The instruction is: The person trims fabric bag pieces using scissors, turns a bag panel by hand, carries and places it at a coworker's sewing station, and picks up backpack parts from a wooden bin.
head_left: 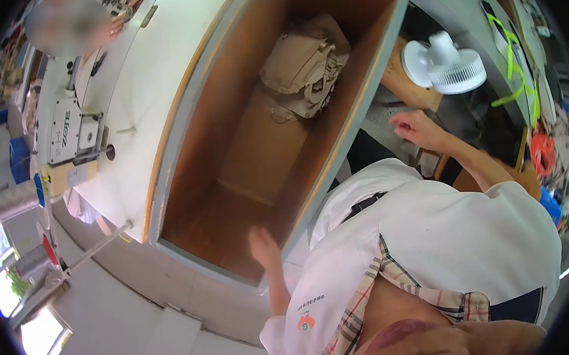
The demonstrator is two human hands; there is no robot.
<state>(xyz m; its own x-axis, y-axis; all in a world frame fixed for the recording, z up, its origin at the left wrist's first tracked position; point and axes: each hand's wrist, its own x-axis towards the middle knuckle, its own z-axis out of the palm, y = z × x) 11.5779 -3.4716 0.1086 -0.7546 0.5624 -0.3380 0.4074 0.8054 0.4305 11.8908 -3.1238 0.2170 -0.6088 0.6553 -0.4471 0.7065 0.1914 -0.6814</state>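
Observation:
My left hand [263,248] is over the near end of a long wooden trough [181,112] with a grey rim. Motion blurs its fingers, and no object shows in it. Beige fabric pieces [303,67] lie in a crumpled pile toward the trough's far end, away from both hands. Outside the trough, on the right, is my right hand [416,129]. Its fingers are loosely bent and apart, with nothing visible in them. A small white fan [445,67] stands just beyond that hand.
Left of the trough stretches a white table [157,48] with a sewing machine [67,130]. Cones of thread [16,201] stand past its edge. Another person [115,24] is at the upper left. Bright yellow-green strips [511,63] hang at the right.

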